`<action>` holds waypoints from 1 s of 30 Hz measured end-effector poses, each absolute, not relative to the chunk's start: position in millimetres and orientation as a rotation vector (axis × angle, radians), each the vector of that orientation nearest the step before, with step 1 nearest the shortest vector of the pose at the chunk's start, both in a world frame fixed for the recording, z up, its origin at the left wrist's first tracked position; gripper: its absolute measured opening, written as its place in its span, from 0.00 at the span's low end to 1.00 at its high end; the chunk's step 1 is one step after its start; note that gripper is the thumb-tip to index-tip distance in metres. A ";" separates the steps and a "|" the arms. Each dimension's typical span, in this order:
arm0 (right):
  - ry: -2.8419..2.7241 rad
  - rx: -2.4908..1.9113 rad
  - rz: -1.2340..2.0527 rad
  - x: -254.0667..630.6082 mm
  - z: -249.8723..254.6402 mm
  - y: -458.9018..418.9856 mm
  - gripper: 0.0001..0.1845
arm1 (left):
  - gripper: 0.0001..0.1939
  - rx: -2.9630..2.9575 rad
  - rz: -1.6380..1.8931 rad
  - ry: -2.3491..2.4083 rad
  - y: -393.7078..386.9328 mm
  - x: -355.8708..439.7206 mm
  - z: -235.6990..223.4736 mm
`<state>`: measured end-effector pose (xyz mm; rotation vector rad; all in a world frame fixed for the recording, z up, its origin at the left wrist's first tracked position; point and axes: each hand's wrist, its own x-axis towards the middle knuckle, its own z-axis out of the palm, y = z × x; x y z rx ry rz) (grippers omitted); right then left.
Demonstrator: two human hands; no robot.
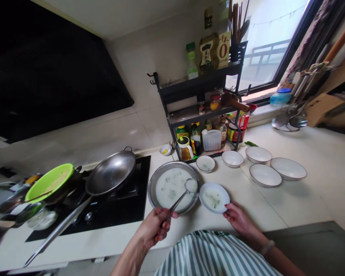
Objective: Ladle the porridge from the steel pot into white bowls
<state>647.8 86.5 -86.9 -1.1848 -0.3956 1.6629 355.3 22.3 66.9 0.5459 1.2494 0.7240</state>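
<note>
My left hand [155, 228] is closed round the handle of a metal ladle [186, 189]. Its bowl, filled with white porridge, hangs over the right side of a wide metal basin [153, 184] holding more of the same porridge with green flecks. My right hand [238, 218] grips the near rim of a small white bowl [214, 197] that stands on the counter just right of the basin. That bowl has a little porridge in it.
Several more white bowls [264, 175] stand to the right and behind. A black spice rack [199, 111] with bottles rises behind the basin. On the black hob [123, 203] to the left sit an empty wok [110, 174] with a long handle and a green bowl [50, 181].
</note>
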 end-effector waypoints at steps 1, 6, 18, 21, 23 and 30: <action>-0.394 -1.177 1.669 647.6 -86.4 86.5 0.13 | 0.21 0.563 0.705 1.244 22.0 358.8 67.0; -0.347 -1.145 1.699 646.4 -82.5 86.0 0.12 | 0.21 0.732 0.573 1.231 23.6 377.4 53.9; -0.327 -1.146 1.690 645.6 -78.4 83.9 0.12 | 0.16 1.987 0.358 1.482 18.8 389.1 39.4; -0.359 -1.138 1.686 646.0 -79.8 84.1 0.12 | 0.16 1.987 0.397 1.494 15.5 386.6 36.0; -0.398 -1.143 1.681 646.6 -81.0 84.2 0.12 | 0.17 1.880 0.494 1.496 14.9 383.4 33.2; -0.340 -1.155 1.707 648.0 -82.6 84.7 0.13 | 0.28 1.242 0.689 1.540 24.8 355.0 14.9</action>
